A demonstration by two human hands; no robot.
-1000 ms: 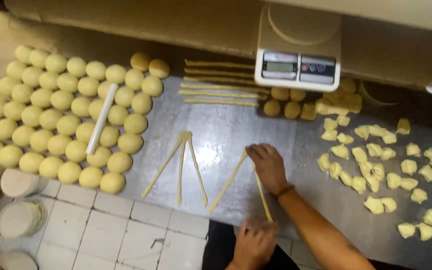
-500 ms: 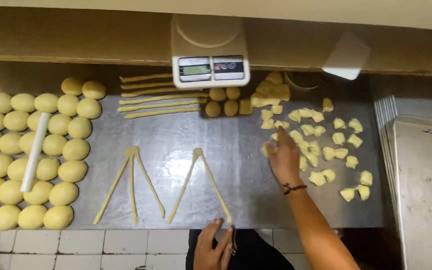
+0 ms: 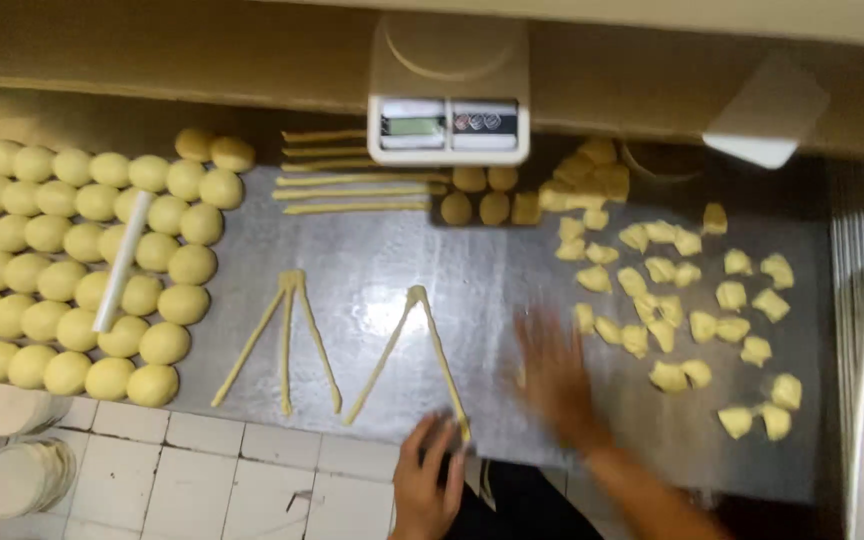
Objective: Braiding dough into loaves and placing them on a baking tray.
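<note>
The left hand lies at six o'clock on the counter, fingers spread, its fingertips touching the near end of the right strand of a two-strand dough strip joined at the top in an inverted V. The right hand, motion-blurred, hovers with fingers open at about five o'clock, just beside the cut dough pieces scattered toward three o'clock; I cannot tell whether it holds anything. A three-strand dough bundle lies just left of the V. Dough balls fill the nine o'clock side, with a white stick resting on them. A kitchen scale stands at twelve o'clock, rolled dough ropes to its left.
</note>
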